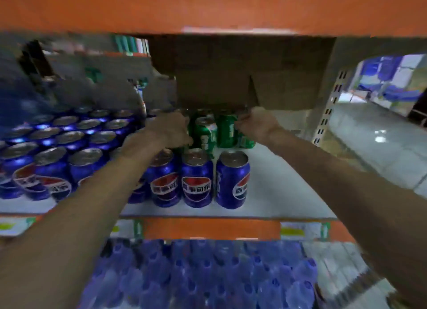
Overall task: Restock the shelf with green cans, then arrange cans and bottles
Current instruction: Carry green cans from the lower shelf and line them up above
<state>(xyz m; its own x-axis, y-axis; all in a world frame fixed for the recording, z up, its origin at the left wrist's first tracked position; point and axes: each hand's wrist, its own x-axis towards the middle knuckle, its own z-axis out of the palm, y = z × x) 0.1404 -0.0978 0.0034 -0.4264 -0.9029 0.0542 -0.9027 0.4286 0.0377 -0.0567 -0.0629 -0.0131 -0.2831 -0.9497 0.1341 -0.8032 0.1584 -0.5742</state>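
Reaching both arms to the green cans (pixel 206 133) at the back of the white shelf (pixel 279 188)

From my feed the green cans stand upright in a small cluster, silver tops and white label patches showing, close under a brown cardboard box (pixel 231 78) that hangs low over them. My left grip (pixel 172 129) is curled round the leftmost one, and my right grip (pixel 255 124) has its fingers bent against the can on the right side, though blur means I cannot tell if it truly holds. A front row of blue cans (pixel 196 181) stands between me and the green ones, with many more packed to the left. An orange beam (pixel 208 8) crosses overhead, and blue-capped bottles (pixel 208 274) fill the level below
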